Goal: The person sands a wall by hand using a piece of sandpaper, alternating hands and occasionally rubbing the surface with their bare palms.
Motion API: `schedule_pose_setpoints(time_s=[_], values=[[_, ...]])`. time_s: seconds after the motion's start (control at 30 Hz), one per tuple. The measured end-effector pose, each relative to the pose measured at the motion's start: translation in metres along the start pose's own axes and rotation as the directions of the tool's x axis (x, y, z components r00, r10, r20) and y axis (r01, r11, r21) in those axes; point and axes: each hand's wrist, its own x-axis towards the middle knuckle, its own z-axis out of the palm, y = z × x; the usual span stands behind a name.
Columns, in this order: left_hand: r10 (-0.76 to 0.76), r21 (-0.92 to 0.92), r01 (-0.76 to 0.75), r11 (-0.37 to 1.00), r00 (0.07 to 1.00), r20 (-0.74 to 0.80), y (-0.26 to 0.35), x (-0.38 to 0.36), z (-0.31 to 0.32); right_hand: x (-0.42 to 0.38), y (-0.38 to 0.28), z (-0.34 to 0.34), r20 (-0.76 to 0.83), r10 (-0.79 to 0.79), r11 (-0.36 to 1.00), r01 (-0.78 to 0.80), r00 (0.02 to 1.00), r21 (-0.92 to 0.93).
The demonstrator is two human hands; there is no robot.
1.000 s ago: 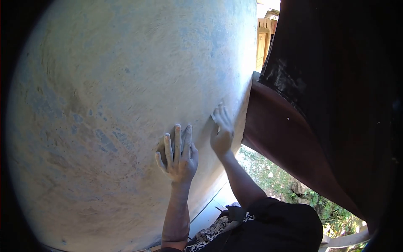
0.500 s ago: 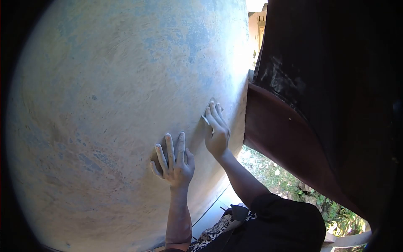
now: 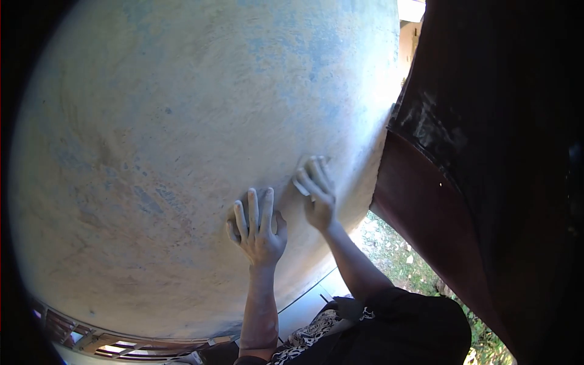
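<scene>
A large curved surface (image 3: 201, 121), pale grey with worn blue patches, fills most of the head view. My left hand (image 3: 261, 237) lies on it with fingers spread and dusty, holding nothing. To its right and slightly farther up, my right hand (image 3: 317, 198) presses against the same surface, somewhat blurred. Under its fingers shows the edge of a thin pale sheet (image 3: 301, 187), which looks like folded sandpaper; most of it is hidden by the hand.
A dark brown panel or cover (image 3: 438, 201) hangs close on the right. Grass (image 3: 404, 249) shows below it. Pale tiles (image 3: 310, 301) lie beneath the curved surface, and a slatted frame (image 3: 115, 347) runs along the lower left.
The view has shifted, bringing the slatted frame into sight at lower left. My right hand sits slightly lower in view, still on the surface; my left hand stays spread on it.
</scene>
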Motion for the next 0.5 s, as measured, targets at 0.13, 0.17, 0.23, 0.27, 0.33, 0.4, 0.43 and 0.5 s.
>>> schedule_pose_setpoints(time_s=[0.13, 0.17, 0.23, 0.27, 0.33, 0.4, 0.43, 0.5], values=[[-0.074, -0.018, 0.074, 0.997, 0.997, -0.015, -0.019, -0.005, -0.016, 0.049, 0.035, 0.003, -0.283, 0.278, 0.961, -0.263, 0.918, 0.089], [-0.084, -0.006, 0.084, 0.996, 0.996, -0.016, -0.018, -0.004, -0.02, 0.065, 0.031, 0.006, -0.331, 0.276, 0.961, -0.268, 0.902, 0.07], [-0.095, -0.018, 0.097, 0.995, 0.992, 0.085, -0.017, -0.001, -0.026, 0.076, 0.014, 0.021, -0.374, 0.27, 0.962, -0.266, 0.887, 0.062], [-0.102, -0.008, 0.103, 0.995, 0.992, 0.076, -0.016, -0.001, -0.027, 0.072, 0.002, 0.032, -0.342, 0.214, 0.977, -0.202, 0.915, 0.073], [-0.114, -0.049, 0.122, 0.991, 0.984, 0.138, -0.016, -0.001, -0.031, 0.053, -0.028, 0.037, -0.316, 0.158, 0.986, -0.135, 0.936, 0.093], [-0.12, -0.055, 0.129, 0.99, 0.982, 0.147, -0.017, 0.0, -0.033, 0.027, -0.062, 0.025, 0.03, -0.005, 1.0, 0.005, 1.0, -0.002], [-0.124, -0.066, 0.136, 0.988, 0.979, 0.162, -0.019, -0.002, -0.034, 0.019, -0.05, 0.025, 0.029, 0.0, 1.0, 0.0, 1.0, 0.002], [-0.112, -0.046, 0.121, 0.992, 0.98, 0.162, -0.025, -0.006, -0.037, 0.007, -0.01, 0.026, -0.026, -0.058, 0.997, 0.056, 0.998, -0.054]])
